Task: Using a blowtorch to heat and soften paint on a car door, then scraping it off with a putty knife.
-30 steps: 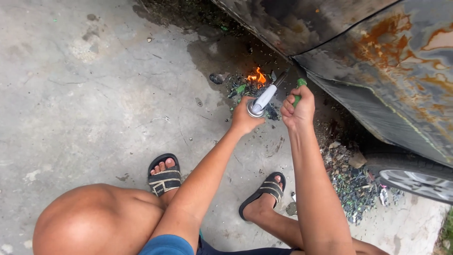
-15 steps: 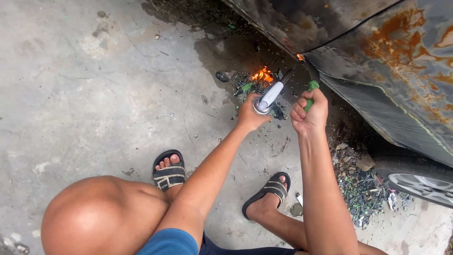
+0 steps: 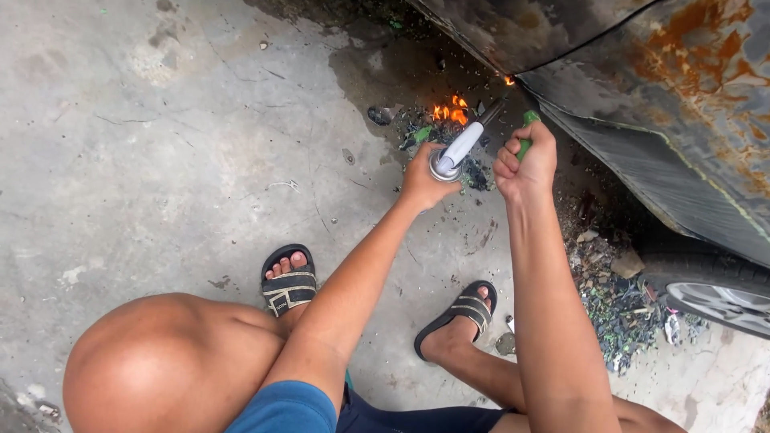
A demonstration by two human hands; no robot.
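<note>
Fingers on both hands are clamping tight, one set on a torch, one on a green-handled tool.

Looking down from the head cam: left hand is wrapping its fingers around the base of a slim silver-white gas torch, a smooth metal cylinder angling up toward the rusty car body, its dark nozzle glowing orange right at the panel edge. Right hand is sitting just beside it, fist closing around a green plastic tool handle; can't tell what the business end is. Small flames are burning on a heap of charred crumbly debris on the rough, cracked concrete floor. Paint on the car is flaking, patchy orange rust all over. A black strap sandal is planting flat on the concrete, a tyre is showing at the right.
</note>
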